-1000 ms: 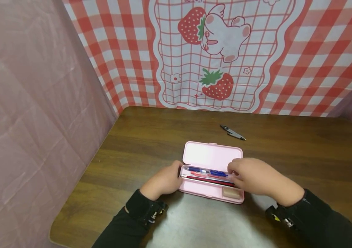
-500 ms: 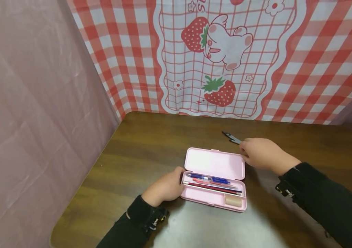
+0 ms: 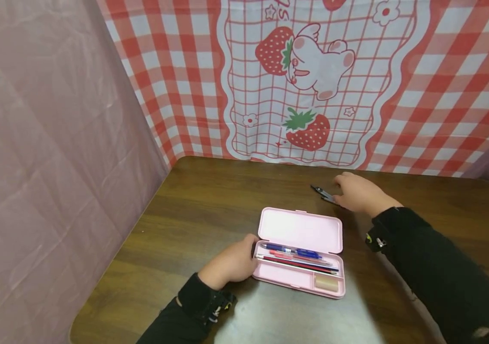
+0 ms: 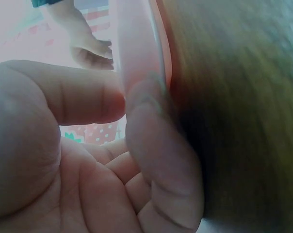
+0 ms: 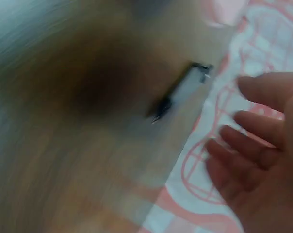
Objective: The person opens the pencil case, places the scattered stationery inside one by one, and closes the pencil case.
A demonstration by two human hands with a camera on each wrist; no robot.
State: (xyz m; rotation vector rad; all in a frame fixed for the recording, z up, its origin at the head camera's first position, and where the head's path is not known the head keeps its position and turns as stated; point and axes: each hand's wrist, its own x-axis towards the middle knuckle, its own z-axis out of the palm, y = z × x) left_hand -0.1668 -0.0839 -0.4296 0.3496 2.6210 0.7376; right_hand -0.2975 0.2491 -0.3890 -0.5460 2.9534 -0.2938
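A pink pencil case [image 3: 300, 231] lies open on the table, its lid folded back. My left hand [image 3: 233, 260] holds its left end; in the left wrist view the thumb and a curled finger pinch the case wall [image 4: 139, 53]. Blue pens [image 3: 309, 253], a reddish pen and dark pencils [image 3: 300, 263] lie in the long compartment. A tan block like an eraser [image 3: 326, 283] sits in the small front right one. Behind the case lies a grey and black drawing compass [image 3: 321, 192]. My right hand [image 3: 358, 193] is over its right end, fingers apart and holding nothing in the right wrist view.
The brown wooden table [image 3: 210, 200] reaches back to a red and white checked cloth [image 3: 175, 71] hung behind it. A pink cloth [image 3: 55, 157] hangs along the left side. Each wrist wears a black band with a small device.
My right hand has left the right side of the pencil case and moved back to the compass. My left hand keeps its hold on the case. The head view has tilted slightly.
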